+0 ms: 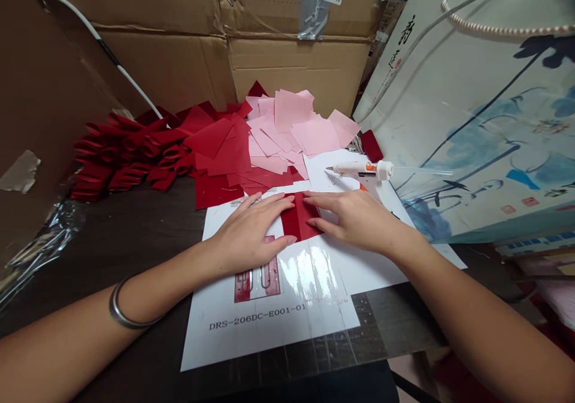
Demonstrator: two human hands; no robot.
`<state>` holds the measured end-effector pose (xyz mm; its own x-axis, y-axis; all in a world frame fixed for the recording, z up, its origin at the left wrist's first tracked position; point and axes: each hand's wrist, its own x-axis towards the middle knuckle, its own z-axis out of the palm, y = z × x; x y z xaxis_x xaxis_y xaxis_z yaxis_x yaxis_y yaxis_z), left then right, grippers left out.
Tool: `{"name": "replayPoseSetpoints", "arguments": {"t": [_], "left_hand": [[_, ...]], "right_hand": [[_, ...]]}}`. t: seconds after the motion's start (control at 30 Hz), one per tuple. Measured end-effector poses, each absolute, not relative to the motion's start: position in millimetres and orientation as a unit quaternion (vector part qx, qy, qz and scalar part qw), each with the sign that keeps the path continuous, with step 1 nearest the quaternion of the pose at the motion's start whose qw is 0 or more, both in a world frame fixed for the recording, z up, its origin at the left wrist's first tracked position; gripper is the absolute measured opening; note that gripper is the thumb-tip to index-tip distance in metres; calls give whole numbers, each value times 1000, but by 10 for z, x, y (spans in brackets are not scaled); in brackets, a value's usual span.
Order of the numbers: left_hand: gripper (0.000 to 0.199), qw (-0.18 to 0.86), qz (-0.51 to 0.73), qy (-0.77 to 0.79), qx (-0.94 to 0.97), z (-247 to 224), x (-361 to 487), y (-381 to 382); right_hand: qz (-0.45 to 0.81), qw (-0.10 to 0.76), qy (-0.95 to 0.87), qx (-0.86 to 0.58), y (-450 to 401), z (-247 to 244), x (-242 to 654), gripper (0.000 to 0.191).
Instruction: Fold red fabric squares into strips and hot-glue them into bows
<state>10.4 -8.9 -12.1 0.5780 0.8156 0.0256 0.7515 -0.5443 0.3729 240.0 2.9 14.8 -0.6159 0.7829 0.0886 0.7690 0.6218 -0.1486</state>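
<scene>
My left hand [249, 229] and my right hand [353, 218] lie flat, fingers extended, on either side of a folded dark red piece of paper or fabric [299, 216]. It sits on a white printed template sheet [269, 328] under glossy clear plastic, which bears the code DRS-206DC-E001-01 and a red shape. A white hot glue gun [362, 171] with an orange trigger lies just beyond my right fingers. Behind it are piled pink squares [294, 121] and red squares [220, 148]. A row of folded red pieces [123, 157] lies further left.
A large cardboard box [287, 55] stands behind the pile. On the right, a printed paper gift bag [476, 115] with a pearl-string handle leans close to the glue gun. Crumpled clear plastic [42, 247] lies at the left on the dark table [135, 235].
</scene>
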Motion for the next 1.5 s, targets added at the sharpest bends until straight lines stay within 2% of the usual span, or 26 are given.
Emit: {"name": "replayPoseSetpoints", "arguments": {"t": [0.23,0.4,0.5,0.63,0.83,0.93,1.07,1.2,1.3,1.4,1.5], "left_hand": [[63,176,127,453,865,-105,118,-74],[66,174,101,453,868,-95,105,-80],[67,174,87,451,871,-90,101,-85],[65,169,79,450,873,-84,101,-87],[64,156,87,439,881,-110,90,-83],[64,154,84,441,880,-118,91,-92],[63,152,85,439,881,-118,97,-98],[60,148,92,431,885,-125,94,-88],[59,153,95,428,886,-125,92,-86],[59,153,89,430,885,-117,94,-96],[57,144,89,431,886,-113,100,-104]], "right_hand": [[52,52,-881,-467,48,188,2425,29],[74,106,-846,-517,44,169,2398,28],[168,155,-774,-590,55,118,2363,32],[329,165,-693,-620,84,60,2362,37],[417,170,-673,-587,96,41,2390,38],[383,169,-677,-606,82,45,2351,35],[261,159,-707,-638,42,42,2280,32],[116,202,-810,-538,-5,58,2265,35],[110,166,-871,-449,-19,79,2294,35],[133,110,-881,-440,-7,84,2321,38],[136,102,-876,-451,10,78,2323,41]]}}
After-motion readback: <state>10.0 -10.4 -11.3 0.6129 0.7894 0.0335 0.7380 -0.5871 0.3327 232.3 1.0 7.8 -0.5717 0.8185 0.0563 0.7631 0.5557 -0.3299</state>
